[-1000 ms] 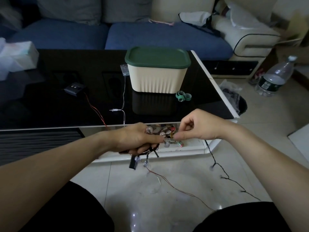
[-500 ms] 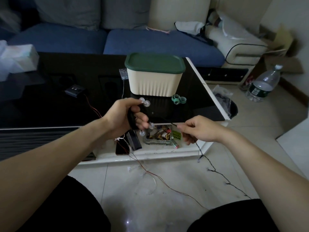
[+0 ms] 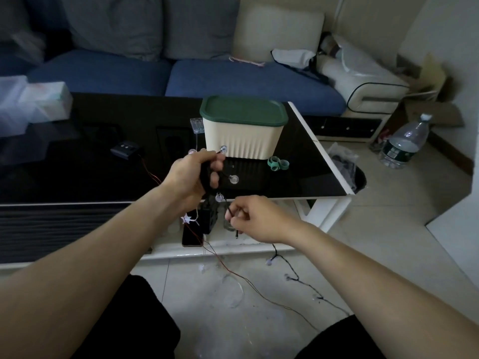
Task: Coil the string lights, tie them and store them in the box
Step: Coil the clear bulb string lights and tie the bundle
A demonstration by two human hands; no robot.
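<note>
The left hand [image 3: 193,177] grips the coiled string lights [image 3: 206,174] above the worktop [image 3: 77,172]. The right hand [image 3: 255,218] pinches the trailing wire [image 3: 229,209]. The box [image 3: 242,130] stands on the worktop, its green lid [image 3: 243,110] closed; contents hidden.

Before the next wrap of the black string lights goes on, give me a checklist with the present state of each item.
1. Coil held firmly: ok, the left hand grips the black coil.
2. Free strand under control: ok, the right hand pinches the black wire just below the coil.
3. Remaining length ready to pull: not ok, the tail trails loose across the floor.
4. Clear of the red wire: cannot tell, both run close together below the table edge.
5. Box ready: not ok, the green lid is on.
6. Green tie at hand: ok, on the table beside the box.
</note>
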